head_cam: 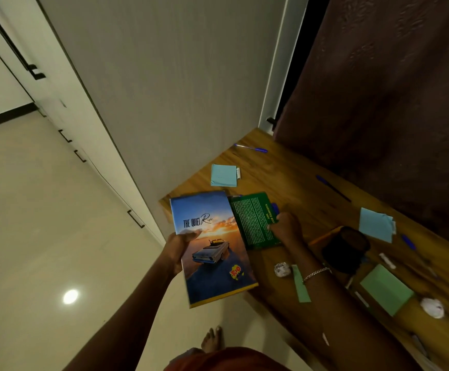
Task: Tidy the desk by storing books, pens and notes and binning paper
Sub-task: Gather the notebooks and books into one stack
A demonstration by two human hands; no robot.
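My left hand [179,249] grips the left edge of a blue notebook [212,253] with a car on its cover, held off the desk's left end. My right hand [285,227] grips the right edge of a green book [252,220] lying on the wooden desk [293,178]. Blue pens [251,148] [333,187] lie further back. Light blue sticky notes [223,175] [376,224] and green notes [386,291] [301,285] are scattered about. Two crumpled paper balls [282,269] [432,307] sit near the front edge. A black pen holder [345,249] stands to the right of my right forearm.
A grey wall panel and white cabinets with black handles [136,218] stand to the left. A dark curtain [392,103] hangs behind the desk. Tiled floor [44,236] lies below, with my bare foot [211,340] on it. Small white scraps [386,261] lie on the desk.
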